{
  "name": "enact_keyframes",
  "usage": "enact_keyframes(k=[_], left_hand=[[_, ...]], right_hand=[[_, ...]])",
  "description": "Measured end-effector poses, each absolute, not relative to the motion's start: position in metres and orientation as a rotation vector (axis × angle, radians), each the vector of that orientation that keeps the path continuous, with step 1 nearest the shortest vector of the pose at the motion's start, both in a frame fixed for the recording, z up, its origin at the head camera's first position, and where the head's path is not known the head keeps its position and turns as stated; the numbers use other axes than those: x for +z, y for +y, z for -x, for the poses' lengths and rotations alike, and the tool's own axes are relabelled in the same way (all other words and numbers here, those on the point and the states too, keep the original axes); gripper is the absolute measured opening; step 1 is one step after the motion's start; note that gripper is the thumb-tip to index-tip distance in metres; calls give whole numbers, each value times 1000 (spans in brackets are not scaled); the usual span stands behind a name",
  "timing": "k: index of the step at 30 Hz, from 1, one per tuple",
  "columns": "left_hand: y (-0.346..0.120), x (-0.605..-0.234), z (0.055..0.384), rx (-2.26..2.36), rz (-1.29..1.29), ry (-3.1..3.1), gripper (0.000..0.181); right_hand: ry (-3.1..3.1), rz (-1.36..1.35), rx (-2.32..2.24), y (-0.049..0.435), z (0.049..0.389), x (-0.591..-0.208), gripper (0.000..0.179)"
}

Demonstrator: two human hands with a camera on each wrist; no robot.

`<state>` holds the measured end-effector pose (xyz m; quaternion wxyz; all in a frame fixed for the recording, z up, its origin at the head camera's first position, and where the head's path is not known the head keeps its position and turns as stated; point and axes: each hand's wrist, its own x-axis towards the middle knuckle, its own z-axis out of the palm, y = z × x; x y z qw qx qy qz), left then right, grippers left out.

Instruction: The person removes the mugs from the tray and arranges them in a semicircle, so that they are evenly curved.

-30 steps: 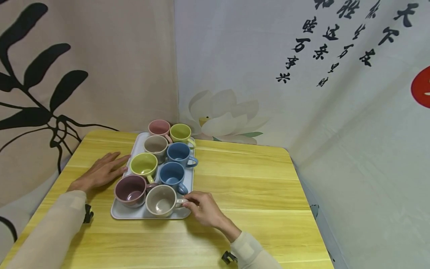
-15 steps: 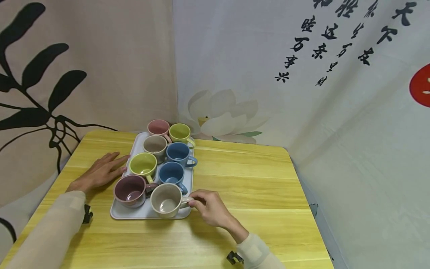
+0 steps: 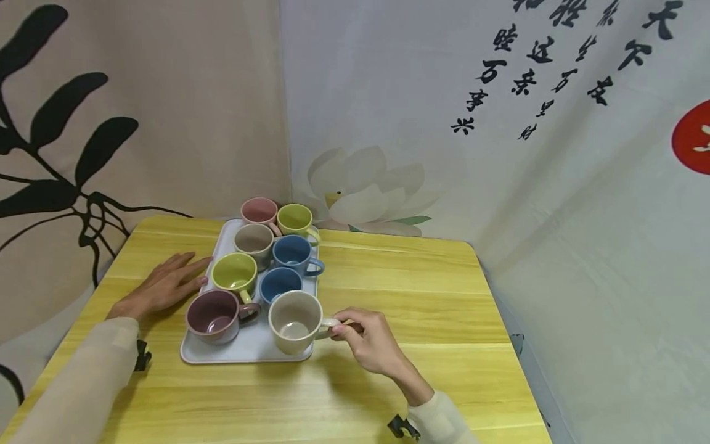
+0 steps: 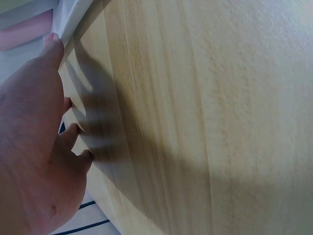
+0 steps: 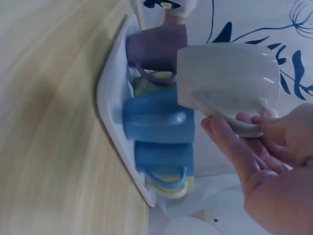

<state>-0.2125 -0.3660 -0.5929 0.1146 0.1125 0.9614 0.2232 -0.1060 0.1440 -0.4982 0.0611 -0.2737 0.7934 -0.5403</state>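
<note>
By its handle, a light grey-beige mug (image 3: 296, 324) is pinched in my right hand (image 3: 373, 342). The right wrist view has this mug (image 5: 227, 73) raised above the level of the tray, with the fingers round its handle. My left hand (image 3: 163, 287) lies with fingers extended at the left edge of the white tray (image 3: 249, 351), thumb touching the rim. On the tray stand a purple mug (image 3: 213, 314), two blue mugs (image 3: 292, 251), two yellow-green mugs (image 3: 234, 271), a taupe mug (image 3: 254, 242) and a pink mug (image 3: 259, 211). The held mug partly hides the nearer blue one.
The tray sits on a wooden table (image 3: 405, 296), left of its middle. Behind the table hangs a printed cloth backdrop (image 3: 377, 92) with leaves, a lotus and writing. A black clip (image 3: 403, 427) is at the right sleeve.
My right hand has lifted the grey-beige mug off the tray's near right corner and moved it to the right. The left hand has stayed at the tray's edge.
</note>
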Motion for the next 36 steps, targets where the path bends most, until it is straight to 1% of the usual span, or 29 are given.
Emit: enact_keyframes(k=[11,21,26,36], left_hand=[[-369,-597,214,664,-331,2812,75],[-365,-595,215,651,-351,2823,72],[-364,-592,213,648,-358,2824,72],[-367,-592,211,663,-369,2824,71]], right_hand=[[2471,755,-1705,169,106,-487,14],[2485,647,-1794,189,109,-489,17],[2491,545,-1822,195,112,-492,18],[2504,222,-1891,201,121,-510,16]])
